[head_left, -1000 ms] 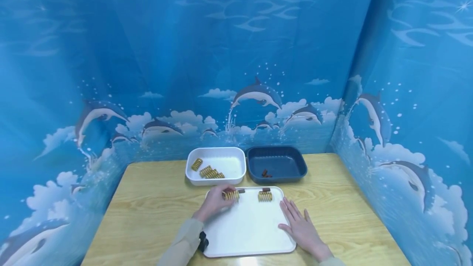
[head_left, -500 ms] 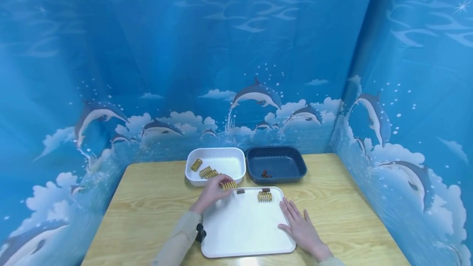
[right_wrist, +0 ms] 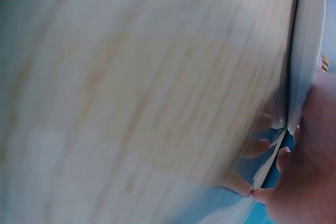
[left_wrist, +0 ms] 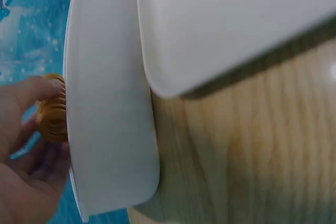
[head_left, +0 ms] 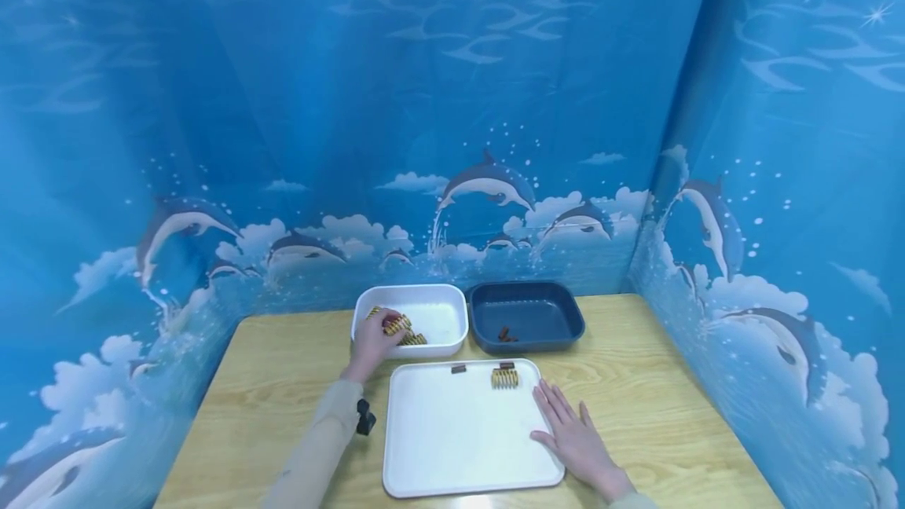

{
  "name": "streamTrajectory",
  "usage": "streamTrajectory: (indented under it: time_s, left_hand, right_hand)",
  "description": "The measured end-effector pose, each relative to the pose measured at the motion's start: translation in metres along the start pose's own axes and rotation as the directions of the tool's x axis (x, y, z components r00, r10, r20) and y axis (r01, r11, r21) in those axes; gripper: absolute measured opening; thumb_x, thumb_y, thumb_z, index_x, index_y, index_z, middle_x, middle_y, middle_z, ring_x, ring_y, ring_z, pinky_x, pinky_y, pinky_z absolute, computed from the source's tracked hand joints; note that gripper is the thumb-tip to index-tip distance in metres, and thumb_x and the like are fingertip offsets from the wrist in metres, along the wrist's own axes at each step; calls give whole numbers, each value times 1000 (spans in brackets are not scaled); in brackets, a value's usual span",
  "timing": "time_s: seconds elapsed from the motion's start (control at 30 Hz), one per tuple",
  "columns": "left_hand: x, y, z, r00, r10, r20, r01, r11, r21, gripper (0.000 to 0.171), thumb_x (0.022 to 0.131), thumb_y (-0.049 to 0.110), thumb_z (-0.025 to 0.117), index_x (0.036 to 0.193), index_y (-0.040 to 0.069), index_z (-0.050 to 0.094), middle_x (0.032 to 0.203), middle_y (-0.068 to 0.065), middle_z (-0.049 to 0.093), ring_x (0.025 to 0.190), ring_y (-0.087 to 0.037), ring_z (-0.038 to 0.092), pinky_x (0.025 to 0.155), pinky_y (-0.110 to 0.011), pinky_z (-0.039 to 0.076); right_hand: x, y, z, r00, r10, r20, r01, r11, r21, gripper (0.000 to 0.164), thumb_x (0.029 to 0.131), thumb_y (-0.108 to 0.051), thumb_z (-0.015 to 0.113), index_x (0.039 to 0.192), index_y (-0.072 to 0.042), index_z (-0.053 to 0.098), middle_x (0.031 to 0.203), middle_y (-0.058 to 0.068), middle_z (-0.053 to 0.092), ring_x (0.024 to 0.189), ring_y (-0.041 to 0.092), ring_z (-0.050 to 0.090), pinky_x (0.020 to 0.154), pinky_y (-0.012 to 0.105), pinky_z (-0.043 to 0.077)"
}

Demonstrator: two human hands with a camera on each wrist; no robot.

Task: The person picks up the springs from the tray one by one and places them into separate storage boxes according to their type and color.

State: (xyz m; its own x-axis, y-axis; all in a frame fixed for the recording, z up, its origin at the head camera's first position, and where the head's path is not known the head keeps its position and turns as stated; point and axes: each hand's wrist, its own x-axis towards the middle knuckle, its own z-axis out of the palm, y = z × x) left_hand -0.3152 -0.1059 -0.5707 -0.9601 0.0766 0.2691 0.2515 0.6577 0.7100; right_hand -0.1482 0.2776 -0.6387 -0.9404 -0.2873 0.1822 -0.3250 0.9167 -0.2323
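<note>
In the head view my left hand [head_left: 368,346] is over the left side of the white bin [head_left: 448,320]. Between its thumb and fingers it grips a yellow coil spring [left_wrist: 52,116], which shows above the bin's rim in the left wrist view. More yellow springs [head_left: 413,339] lie in that bin. My right hand [head_left: 576,438] rests with straight fingers on the right edge of the white tray [head_left: 459,438]. Near the tray's far edge lie one yellow spring [head_left: 505,379] and two small dark brown pieces, one on the left [head_left: 459,368] and one behind the spring.
A navy bin [head_left: 526,313] stands right of the white one, with a few small reddish-brown pieces [head_left: 505,334] inside. Both bins sit behind the tray on the wood-grain table [head_left: 657,415]. A blue dolphin-print curtain [head_left: 452,100] surrounds the table's back and sides.
My left hand has lifted a yellow spring off the tray's far left and carried it back and left to the white bin. My right hand has stayed on the tray edge.
</note>
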Motion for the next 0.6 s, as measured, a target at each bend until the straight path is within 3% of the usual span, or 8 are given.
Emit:
streamTrajectory:
  time_s: [0.2, 0.6]
  left_hand:
    - [4, -11, -4, 999, -28, 26, 24, 991, 131, 25, 78, 3, 81, 100, -6, 70, 95, -18, 73, 88, -35, 68, 85, -49, 55]
    - [18, -11, 5, 987, -154, 49, 138, 962, 234, 26, 84, 8, 80, 105, -2, 69, 100, -16, 72, 94, -32, 68, 87, -46, 56]
  right_hand:
    - [-1, -2, -2, 1000, -10, -20, 10, 1000, -7, 71, 97, -45, 61, 152, -5, 42, 160, 16, 35, 144, 41, 37, 107, 76, 29]
    - [0, -3, -4, 1000, -9, -6, 9, 1000, -20, 71, 98, -44, 61, 153, -4, 41, 161, 15, 35, 145, 40, 36, 106, 77, 30]
